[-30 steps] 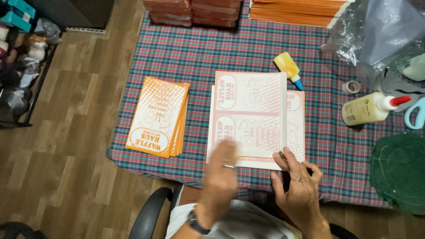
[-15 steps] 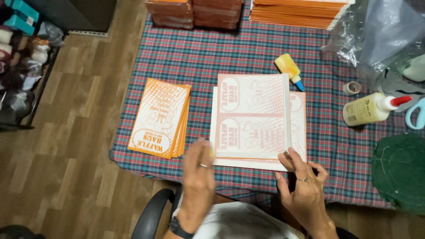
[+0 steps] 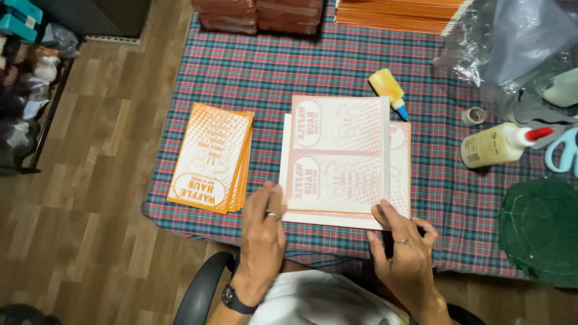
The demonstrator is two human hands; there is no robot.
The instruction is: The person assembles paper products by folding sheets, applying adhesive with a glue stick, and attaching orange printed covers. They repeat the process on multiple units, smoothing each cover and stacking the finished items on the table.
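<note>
Head view: pale printed sheets stacked mid-table on the plaid tablecloth, top sheet shifted left over a wider one beneath. Likely light, thin and floppy, prone to sliding on one another and creasing; best taken at a near corner or edge, lifted flat. Left hand at the stack's near-left corner, fingers together and extended, tips touching the paper edge. Right hand at the near-right corner, fingers loosely spread, thumb and forefinger on the sheet edge; actual pinch hard to tell. To the left, just apart, an orange printed stack. Beyond: small yellow glue bottle, tape roll, larger glue bottle, scissors, green round mat.
</note>
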